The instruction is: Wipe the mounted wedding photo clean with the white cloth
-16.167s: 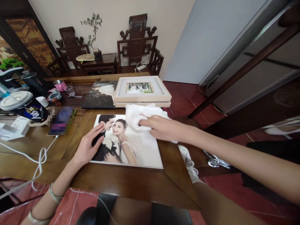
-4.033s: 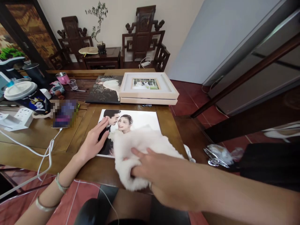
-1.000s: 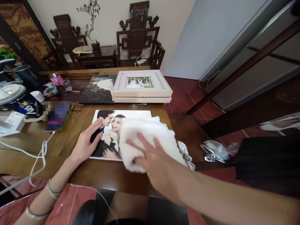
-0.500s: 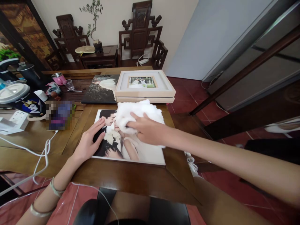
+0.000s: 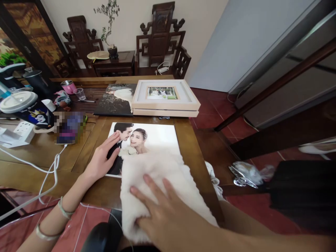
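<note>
Item, white towel (image 5: 157, 185): my right hand (image 5: 168, 217), flat on it, has dragged it to the photo print's (image 5: 157, 136) 6 o'clock edge; left hand (image 5: 101, 162) stays open, pinning the print.

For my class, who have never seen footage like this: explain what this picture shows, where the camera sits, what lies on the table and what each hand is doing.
No machine here: a person wears a camera on the head, looking down at their own two bare hands. On the wooden table lies a large wedding photo print. The left hand rests flat on its left edge. The right hand presses open-palmed on a fluffy white cloth covering the print's near part. Behind lie a framed photo and a darker print.
</note>
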`<state>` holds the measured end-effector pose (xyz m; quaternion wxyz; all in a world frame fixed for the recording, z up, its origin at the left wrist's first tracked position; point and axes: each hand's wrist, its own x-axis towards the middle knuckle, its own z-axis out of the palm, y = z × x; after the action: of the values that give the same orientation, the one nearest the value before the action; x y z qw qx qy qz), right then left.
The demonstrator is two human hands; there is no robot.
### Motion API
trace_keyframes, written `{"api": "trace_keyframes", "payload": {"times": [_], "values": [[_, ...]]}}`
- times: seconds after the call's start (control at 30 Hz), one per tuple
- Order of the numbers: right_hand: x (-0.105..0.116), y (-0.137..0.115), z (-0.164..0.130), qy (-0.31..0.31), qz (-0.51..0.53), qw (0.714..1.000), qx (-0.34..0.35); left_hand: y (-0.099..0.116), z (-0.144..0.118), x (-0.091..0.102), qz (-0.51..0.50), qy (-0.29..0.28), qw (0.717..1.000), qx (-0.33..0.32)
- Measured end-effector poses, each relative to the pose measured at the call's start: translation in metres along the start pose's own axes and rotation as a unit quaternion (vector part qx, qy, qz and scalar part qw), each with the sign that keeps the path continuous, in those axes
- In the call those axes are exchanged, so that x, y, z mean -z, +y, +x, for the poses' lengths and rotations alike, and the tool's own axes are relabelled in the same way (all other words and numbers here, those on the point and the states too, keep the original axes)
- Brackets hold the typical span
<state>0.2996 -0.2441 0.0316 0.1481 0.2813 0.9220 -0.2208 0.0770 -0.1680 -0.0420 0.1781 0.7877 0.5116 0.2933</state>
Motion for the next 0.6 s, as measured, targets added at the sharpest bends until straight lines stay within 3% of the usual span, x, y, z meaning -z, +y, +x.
{"api": "trace_keyframes", "payload": {"times": [0.1,0.17,0.27,0.4,0.5,0.6], "values": [[0.009,0.000,-0.004,-0.008,0.004,1.000,0.030,0.000,0.000,0.000,0.000,0.001,1.000,-0.004],[0.019,0.010,-0.001,0.032,0.009,0.999,0.007,0.000,0.000,0.000,0.000,0.000,1.000,-0.005],[0.037,0.036,0.012,0.095,0.030,0.994,-0.040,0.000,-0.001,0.001,-0.004,-0.002,1.000,-0.006],[0.056,0.078,0.038,0.127,0.043,0.988,-0.079,0.001,-0.001,0.002,-0.007,-0.002,1.000,-0.004],[0.054,0.100,0.057,0.181,0.009,0.981,-0.074,0.001,-0.001,0.002,-0.006,0.000,1.000,-0.002],[0.039,0.099,0.064,0.224,-0.019,0.972,-0.067,0.000,-0.001,0.002,-0.006,0.004,1.000,-0.005]]}}
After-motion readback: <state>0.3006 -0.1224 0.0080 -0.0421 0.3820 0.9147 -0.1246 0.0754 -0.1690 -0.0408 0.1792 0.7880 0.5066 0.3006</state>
